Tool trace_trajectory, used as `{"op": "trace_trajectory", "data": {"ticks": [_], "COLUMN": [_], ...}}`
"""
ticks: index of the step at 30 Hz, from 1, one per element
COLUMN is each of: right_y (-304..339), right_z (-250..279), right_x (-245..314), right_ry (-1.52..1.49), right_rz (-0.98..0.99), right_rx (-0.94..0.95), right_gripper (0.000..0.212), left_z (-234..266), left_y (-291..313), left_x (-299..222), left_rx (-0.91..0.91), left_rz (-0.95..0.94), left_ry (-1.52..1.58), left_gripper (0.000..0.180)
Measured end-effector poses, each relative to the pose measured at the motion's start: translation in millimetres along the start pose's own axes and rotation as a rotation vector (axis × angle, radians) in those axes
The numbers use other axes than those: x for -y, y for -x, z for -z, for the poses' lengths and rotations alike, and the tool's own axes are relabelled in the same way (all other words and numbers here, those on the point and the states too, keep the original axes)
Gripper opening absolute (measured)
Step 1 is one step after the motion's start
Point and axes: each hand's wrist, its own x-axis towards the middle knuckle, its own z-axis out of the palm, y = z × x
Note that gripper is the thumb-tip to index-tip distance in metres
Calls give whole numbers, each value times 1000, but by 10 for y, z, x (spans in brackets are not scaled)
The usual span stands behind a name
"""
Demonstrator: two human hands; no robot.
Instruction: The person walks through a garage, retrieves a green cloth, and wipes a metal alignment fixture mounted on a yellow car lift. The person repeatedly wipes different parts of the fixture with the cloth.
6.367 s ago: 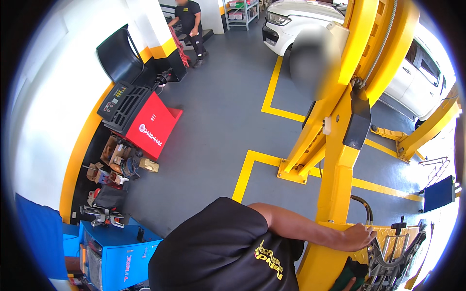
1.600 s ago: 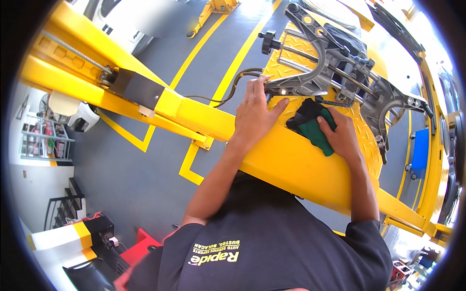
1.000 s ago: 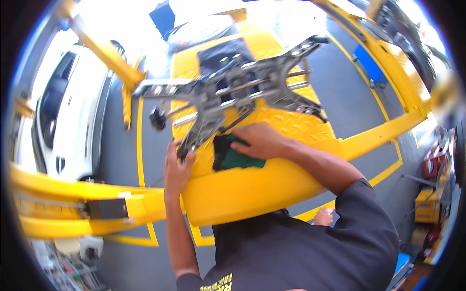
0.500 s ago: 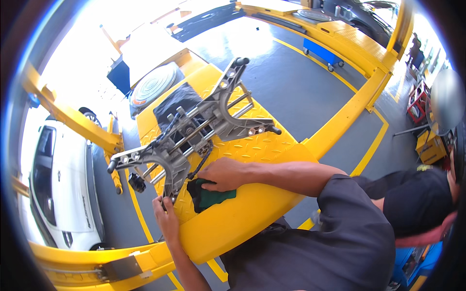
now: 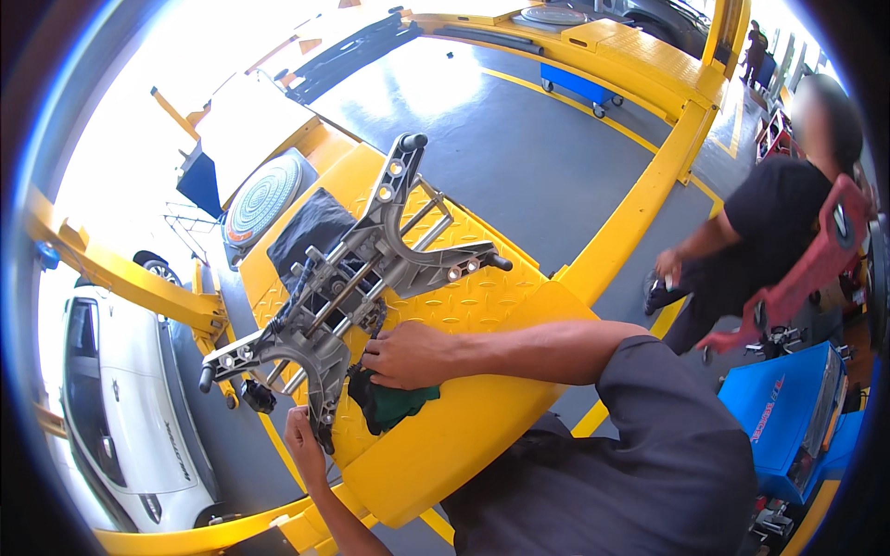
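Observation:
A grey metal wheel clamp [image 5: 338, 287] with forked arms, bright rods and black end pegs rests on the yellow tread-plate ramp [image 5: 464, 306]. My right hand [image 5: 408, 355] is closed at the top of a black and dark green cloth [image 5: 394, 405], close to the clamp's lower centre; its fingertips are partly hidden. My left hand [image 5: 304, 447] lies right beside the clamp's nearest forked leg [image 5: 324, 398]. Its fingers are curled, and whatever they pinch is hidden. A black knob [image 5: 259, 397] sticks out by the clamp's left fork. Under the far side lies a black sheet [image 5: 311, 227].
Beyond the clamp sits a round turntable plate [image 5: 264, 199]. Yellow lift beams [image 5: 640, 204] frame the area. At left stands a white car [image 5: 130, 398]. A person [image 5: 779, 222] walks at right, near a red metal arm [image 5: 807, 269] and a blue cabinet [image 5: 783, 408].
The view has shifted. My left hand's fingers have come off the clamp leg's tip to its side. My right hand covers more of the cloth. The person at right, bent low before, now stands upright.

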Motion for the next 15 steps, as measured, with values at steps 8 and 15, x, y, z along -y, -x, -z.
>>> {"op": "trace_trajectory", "data": {"ticks": [8, 15], "right_y": [-140, -340], "right_z": [221, -346], "right_x": [403, 1535], "right_ry": [93, -20], "right_rz": [90, -78], "right_rx": [-274, -166], "right_gripper": [30, 30], "left_z": [96, 194], "left_y": [-273, -369], "left_x": [24, 10], "left_rx": [205, 281], "left_rz": [-246, -318], "left_ry": [50, 25], "left_gripper": [45, 36]}}
